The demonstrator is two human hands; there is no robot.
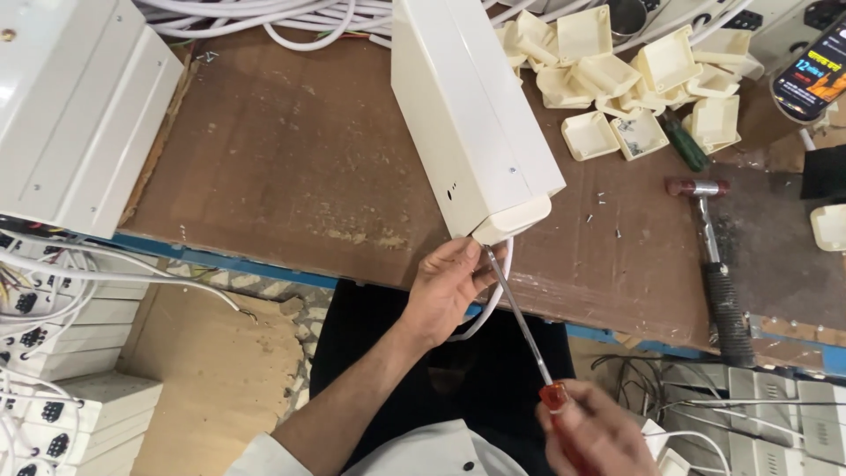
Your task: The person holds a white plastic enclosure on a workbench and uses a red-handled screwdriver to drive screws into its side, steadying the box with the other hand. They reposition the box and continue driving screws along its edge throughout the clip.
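A long white plastic box (471, 115) lies on the brown worktable (291, 167), its near end over the front edge. My left hand (449, 286) is at that end, fingers against the end cap and the white cable (495, 295) that loops out of it. My right hand (590, 432) grips the red handle of a screwdriver (520, 322). Its metal shaft slants up to the box's end cap, right beside my left fingers.
A hammer (718, 273) lies at the right. Several small cream plastic caps (643, 79) are heaped at the back with a green-handled tool (686, 141) and a phone (811, 75). Another white box (75, 106) is at left; socket boards (44, 379) stack below.
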